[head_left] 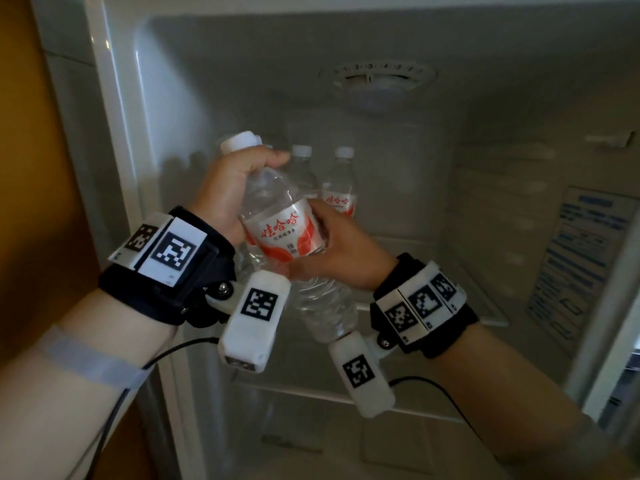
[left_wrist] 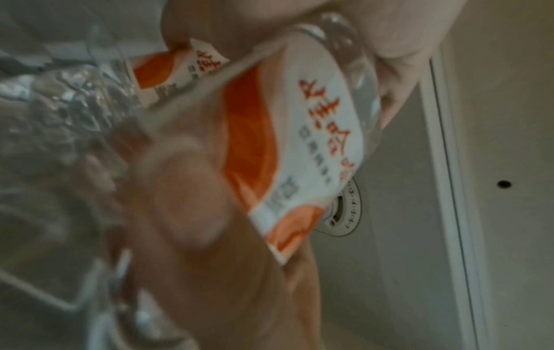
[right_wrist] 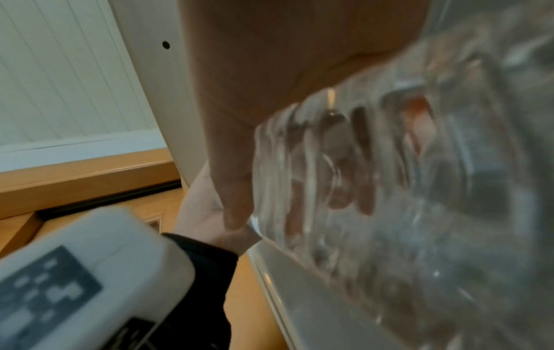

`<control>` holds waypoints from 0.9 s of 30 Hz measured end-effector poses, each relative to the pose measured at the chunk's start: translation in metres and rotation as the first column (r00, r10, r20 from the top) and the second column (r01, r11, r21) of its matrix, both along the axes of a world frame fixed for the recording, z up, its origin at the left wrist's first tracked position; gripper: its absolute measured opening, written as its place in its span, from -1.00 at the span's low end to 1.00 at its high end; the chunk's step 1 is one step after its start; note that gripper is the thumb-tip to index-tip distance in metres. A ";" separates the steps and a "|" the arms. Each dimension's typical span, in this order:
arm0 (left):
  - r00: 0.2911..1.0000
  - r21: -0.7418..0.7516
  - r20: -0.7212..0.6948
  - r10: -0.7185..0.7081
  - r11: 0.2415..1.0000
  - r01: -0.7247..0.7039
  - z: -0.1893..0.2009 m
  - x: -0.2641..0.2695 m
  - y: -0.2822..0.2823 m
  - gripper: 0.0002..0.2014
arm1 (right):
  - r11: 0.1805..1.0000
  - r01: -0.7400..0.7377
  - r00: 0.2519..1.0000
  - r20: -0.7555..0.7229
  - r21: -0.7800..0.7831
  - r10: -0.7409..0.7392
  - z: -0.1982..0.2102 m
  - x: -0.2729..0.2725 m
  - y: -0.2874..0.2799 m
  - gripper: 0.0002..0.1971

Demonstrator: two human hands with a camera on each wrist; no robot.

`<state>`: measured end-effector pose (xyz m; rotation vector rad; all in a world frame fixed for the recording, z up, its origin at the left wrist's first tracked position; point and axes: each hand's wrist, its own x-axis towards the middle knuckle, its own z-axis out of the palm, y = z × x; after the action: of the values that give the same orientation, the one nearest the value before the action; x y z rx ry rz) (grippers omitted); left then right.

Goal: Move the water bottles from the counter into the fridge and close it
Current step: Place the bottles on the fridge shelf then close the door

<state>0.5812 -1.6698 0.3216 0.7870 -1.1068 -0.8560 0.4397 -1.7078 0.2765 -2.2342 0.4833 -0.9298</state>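
A clear water bottle (head_left: 284, 230) with a red-and-white label and white cap hangs tilted in front of the open fridge (head_left: 180, 98), cap up and to the left. My left hand (head_left: 239, 181) grips its shoulder just under the cap. My right hand (head_left: 332, 244) wraps its middle at the label. Two more bottles (head_left: 341, 188) stand upright at the back of the shelf (head_left: 433, 261). A further one seems to stand half hidden behind my left hand. The left wrist view shows the label (left_wrist: 288, 142) close up. In the right wrist view the ribbed lower body (right_wrist: 389, 189) fills the frame.
A temperature dial (head_left: 374, 76) sits on the fridge's back wall above the bottles. A blue printed sticker (head_left: 581, 258) is on the right inner wall. A wooden panel (head_left: 34, 168) borders the fridge on the left. A lower shelf (head_left: 311, 393) lies below my hands.
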 end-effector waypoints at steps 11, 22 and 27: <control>0.995 0.070 0.096 0.020 0.997 -0.027 0.009 0.007 0.008 0.30 | 0.950 0.201 0.885 0.372 0.239 -0.281 0.007 -0.050 -0.032 -0.35; 0.996 0.102 0.060 0.064 0.992 -0.070 0.006 0.005 0.002 -0.36 | 0.896 0.328 0.862 0.294 0.299 -0.413 -0.025 -0.048 -0.101 -0.57; 0.992 0.102 0.077 0.102 0.989 -0.109 0.007 0.005 0.002 -0.37 | 0.862 0.378 0.841 0.263 0.336 -0.472 -0.028 -0.035 -0.126 -0.45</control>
<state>0.5865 -1.6680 0.3283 0.9628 -1.0797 -0.8072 0.4049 -1.8341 0.2489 -1.6936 0.9154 -1.3576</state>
